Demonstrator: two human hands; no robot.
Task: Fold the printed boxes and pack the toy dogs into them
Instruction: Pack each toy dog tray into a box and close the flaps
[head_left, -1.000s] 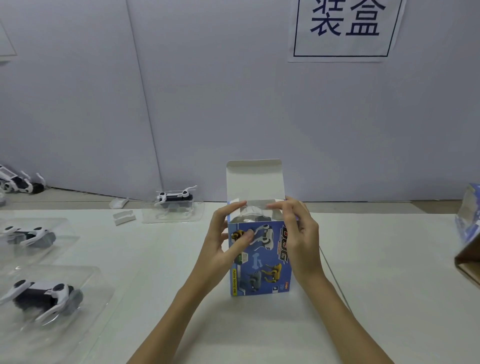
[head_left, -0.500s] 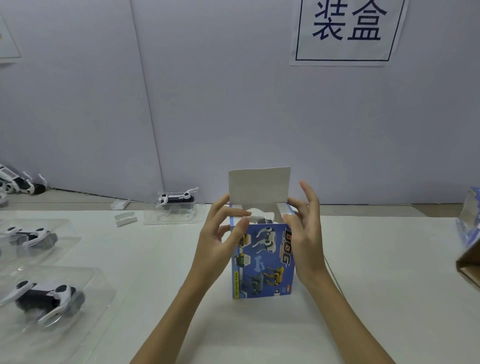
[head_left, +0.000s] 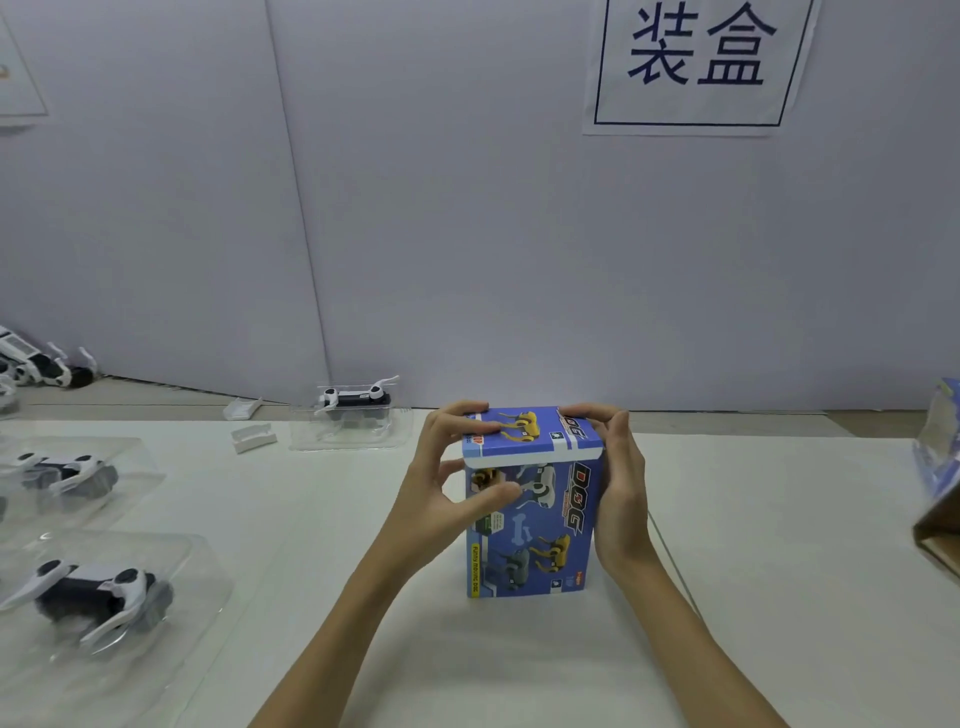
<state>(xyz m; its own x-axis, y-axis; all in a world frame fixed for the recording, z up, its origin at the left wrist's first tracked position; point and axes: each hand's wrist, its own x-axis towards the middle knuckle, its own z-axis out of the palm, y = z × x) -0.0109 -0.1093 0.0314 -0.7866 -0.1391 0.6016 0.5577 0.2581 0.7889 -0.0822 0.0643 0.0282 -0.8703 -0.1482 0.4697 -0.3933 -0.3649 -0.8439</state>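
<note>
A blue printed box (head_left: 535, 525) with pictures of toy dogs stands upright on the white table (head_left: 779, 571) in the middle. Its top lid (head_left: 530, 434) is folded down over the opening, with a thin white edge showing along the front. My left hand (head_left: 447, 499) grips the box's left side, fingers curled over the lid and thumb on the front face. My right hand (head_left: 618, 483) grips the right side, fingers curled over the lid's far right corner. Whatever is inside the box is hidden.
Toy dogs in clear plastic trays lie at the left (head_left: 98, 597), (head_left: 62, 475) and at the back (head_left: 353, 402). Two small white plastic pieces (head_left: 252, 436) lie near the back tray. More dogs (head_left: 36, 366) sit far left. Another box (head_left: 940, 488) pokes in at the right edge.
The lid stood upright with the box open; now it is folded down over the top. Both hands moved from the side flaps onto the lid.
</note>
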